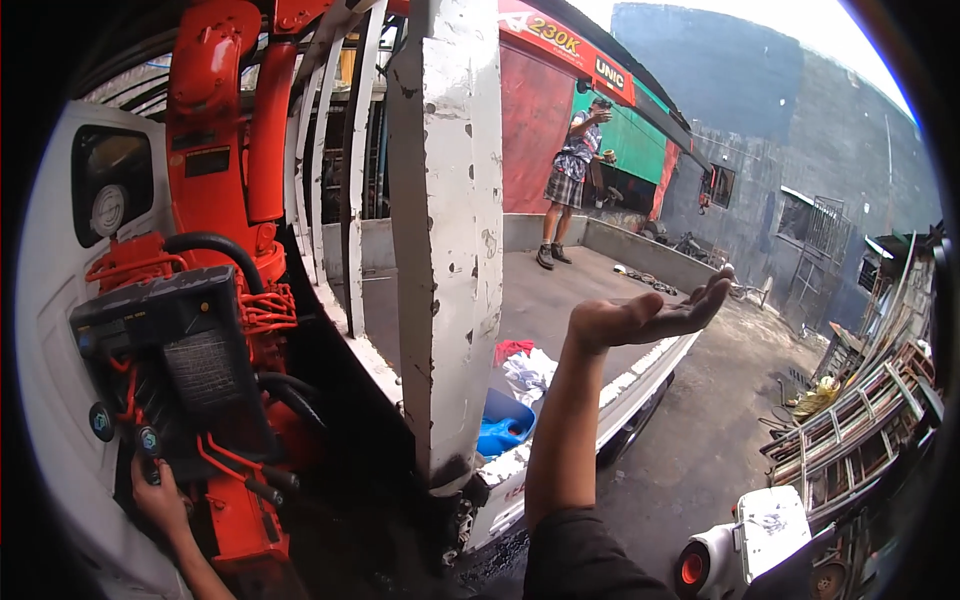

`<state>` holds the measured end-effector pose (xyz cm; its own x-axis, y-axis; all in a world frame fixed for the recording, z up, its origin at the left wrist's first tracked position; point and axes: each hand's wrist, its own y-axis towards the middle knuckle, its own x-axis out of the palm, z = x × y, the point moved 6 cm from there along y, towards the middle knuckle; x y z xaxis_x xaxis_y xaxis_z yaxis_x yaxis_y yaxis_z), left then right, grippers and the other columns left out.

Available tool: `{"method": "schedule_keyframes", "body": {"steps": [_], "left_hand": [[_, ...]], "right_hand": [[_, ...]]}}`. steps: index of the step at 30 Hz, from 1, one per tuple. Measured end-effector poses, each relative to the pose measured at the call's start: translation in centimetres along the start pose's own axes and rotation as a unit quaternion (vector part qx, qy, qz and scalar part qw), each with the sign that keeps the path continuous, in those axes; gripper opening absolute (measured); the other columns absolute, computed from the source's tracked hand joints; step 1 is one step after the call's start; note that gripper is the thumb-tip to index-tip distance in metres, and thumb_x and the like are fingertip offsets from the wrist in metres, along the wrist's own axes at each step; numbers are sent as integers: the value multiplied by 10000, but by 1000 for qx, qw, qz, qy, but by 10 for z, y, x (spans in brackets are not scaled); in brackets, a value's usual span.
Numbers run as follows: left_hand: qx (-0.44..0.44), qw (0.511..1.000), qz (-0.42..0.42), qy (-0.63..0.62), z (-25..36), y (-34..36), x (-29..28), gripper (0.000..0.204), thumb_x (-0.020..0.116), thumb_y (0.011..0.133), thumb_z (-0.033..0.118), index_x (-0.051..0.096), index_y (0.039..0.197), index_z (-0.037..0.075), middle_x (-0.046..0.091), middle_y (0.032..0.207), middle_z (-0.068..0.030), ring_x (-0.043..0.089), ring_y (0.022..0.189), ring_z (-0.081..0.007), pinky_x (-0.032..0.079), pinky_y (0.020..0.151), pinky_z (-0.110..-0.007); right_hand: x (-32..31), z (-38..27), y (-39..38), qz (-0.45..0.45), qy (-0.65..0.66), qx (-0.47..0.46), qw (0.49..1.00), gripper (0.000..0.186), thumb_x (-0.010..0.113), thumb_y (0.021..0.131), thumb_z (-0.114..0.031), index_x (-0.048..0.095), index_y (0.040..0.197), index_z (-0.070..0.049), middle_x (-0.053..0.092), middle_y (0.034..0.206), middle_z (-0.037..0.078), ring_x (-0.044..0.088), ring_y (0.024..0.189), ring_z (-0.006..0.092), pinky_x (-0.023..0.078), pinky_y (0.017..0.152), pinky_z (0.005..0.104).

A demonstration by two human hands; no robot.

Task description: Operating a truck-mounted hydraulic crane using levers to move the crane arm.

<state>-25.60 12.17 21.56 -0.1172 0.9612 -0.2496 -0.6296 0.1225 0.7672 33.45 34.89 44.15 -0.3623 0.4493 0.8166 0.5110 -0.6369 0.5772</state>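
Head view, looking down and outward beside a truck.

**Asker:** What are the hands doing?

**Describer:** Closest in, at the lower left, the left hand [158, 497] reaches up to a dark control panel [175, 365] mounted on the red crane base [215, 150]. Its fingers close around a small black lever [149, 443] at the panel's lower left corner. Red hoses [268, 308] and black hoses loop just right of that grip, and the white truck cab [60, 330] sits behind it on the left.

**Asker:** And the other hand?

**Describer:** The right hand [650, 318] is raised at arm's length, palm up, fingers spread flat and wide open. It holds nothing and touches nothing. The dark sleeve [580, 555] of that arm comes in from the bottom edge.

**Asker:** What lies between the two hands?

**Describer:** A thick, chipped white post [447, 230] stands upright between them. Just below and left of the open palm, on the truck bed [560, 290], lie a blue container [505, 425] and some red and white rags [525, 365].

**Asker:** Farther off?

**Describer:** Beyond the open hand, at the far end of the bed, a person [572, 180] stands in shorts with one arm lifted. To the right of the open hand, stacked metal frames [860, 410] lean near a grey wall [790, 130]. Below it, near the bottom edge, sits a white machine with a red light [745, 545].
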Motion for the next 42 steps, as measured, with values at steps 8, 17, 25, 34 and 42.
{"method": "schedule_keyframes", "body": {"steps": [8, 17, 25, 34, 42], "left_hand": [[-19, 999, -8, 26, -7, -2, -2, 409, 650, 839, 122, 609, 1226, -4, 666, 1158, -200, 634, 1082, -390, 473, 921, -445], [-15, 1000, -22, -9, -19, 3, 5, 401, 656, 854, 151, 607, 1223, 3, 662, 1177, -188, 634, 1091, -375, 484, 922, -441], [10, 1000, -12, 2, -20, 7, 4, 382, 650, 848, 179, 629, 1198, 26, 669, 1166, -165, 635, 1095, -356, 482, 936, -432], [-46, 997, -14, -67, 6, -4, 22, 342, 669, 827, 206, 644, 1124, 39, 678, 1106, -144, 649, 1051, -332, 487, 907, -411], [16, 995, -89, -34, 9, 16, 16, 294, 678, 796, 169, 622, 1046, 25, 646, 1020, -151, 631, 972, -353, 481, 865, -434]], "right_hand": [[22, -2, 136, -24, -47, -200, 978, 682, 194, 1073, -424, 234, 1499, 107, 237, 1571, 289, 239, 1474, 390, 156, 1220, 443], [-26, -34, -19, -262, 92, -20, 961, 767, 319, 1016, -485, 198, 1526, 75, 261, 1561, 298, 255, 1463, 437, 181, 1185, 537], [-88, -34, 260, -82, 60, -247, 964, 668, 245, 1046, -416, 181, 1536, 33, 280, 1564, 252, 310, 1441, 397, 213, 1197, 518], [-467, 83, 101, -837, -180, 132, 500, 636, 641, 858, -220, 447, 1439, -50, 483, 1435, 232, 582, 1194, 396, 488, 988, 452], [-956, 7, 91, -923, -287, 239, 88, 506, 612, 918, -373, 590, 1273, -13, 640, 1193, 199, 589, 1107, 305, 522, 880, 381]]}}
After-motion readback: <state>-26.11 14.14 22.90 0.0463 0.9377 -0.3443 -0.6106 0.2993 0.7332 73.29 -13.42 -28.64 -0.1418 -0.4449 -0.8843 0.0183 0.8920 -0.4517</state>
